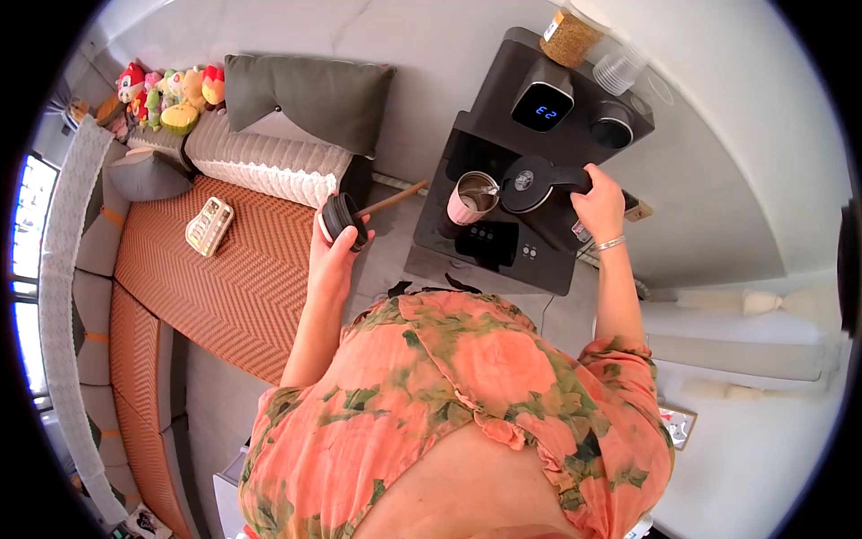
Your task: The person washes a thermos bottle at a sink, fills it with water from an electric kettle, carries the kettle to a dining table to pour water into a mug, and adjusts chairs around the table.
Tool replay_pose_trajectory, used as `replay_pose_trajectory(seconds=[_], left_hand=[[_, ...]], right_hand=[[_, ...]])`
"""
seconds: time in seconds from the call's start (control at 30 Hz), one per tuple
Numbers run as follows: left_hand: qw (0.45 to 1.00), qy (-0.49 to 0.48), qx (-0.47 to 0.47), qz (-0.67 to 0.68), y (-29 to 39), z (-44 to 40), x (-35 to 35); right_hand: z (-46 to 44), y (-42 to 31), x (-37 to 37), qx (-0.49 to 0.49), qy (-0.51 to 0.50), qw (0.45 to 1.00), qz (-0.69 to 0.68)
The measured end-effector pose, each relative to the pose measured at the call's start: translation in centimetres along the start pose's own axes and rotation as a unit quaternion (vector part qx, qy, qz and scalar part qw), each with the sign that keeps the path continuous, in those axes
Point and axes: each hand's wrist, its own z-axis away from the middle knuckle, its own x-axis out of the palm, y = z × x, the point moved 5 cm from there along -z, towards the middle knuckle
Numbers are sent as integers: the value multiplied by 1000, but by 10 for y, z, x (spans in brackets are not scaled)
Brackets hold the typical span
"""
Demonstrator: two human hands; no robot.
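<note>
My right hand (602,208) is wrapped round the handle of a black electric kettle (528,184). The kettle tilts left, its spout at the rim of a pink tumbler (461,210) with a metal inside, and a thin stream of water appears to run in. The tumbler stands on the glossy black top of a tea machine (440,238). Off to the left, my left hand (330,260) grips a black tumbler lid (339,218). A brown straw (393,198) sticks out of that lid toward the tumbler.
A dispenser unit with a lit blue display (542,108) rises behind the kettle. On it stand a jar of brown grains (569,38) and stacked clear cups (620,70). A sofa with a woven orange mat (242,269), a cushion (310,99) and plush toys (180,94) lies left.
</note>
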Motion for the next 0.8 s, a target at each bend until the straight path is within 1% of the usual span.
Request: replay_pose_trajectory(seconds=[0.17, 0.37, 0.8], left_hand=[[1000, 8, 3, -1, 2, 3, -6], [1000, 9, 10, 1, 2, 2, -10], [999, 19, 26, -18, 9, 3, -23]], right_hand=[[-5, -5, -6, 2, -22, 1000, 18], [-8, -11, -14, -14, -15, 1000, 15], [-22, -22, -21, -27, -43, 998, 38]])
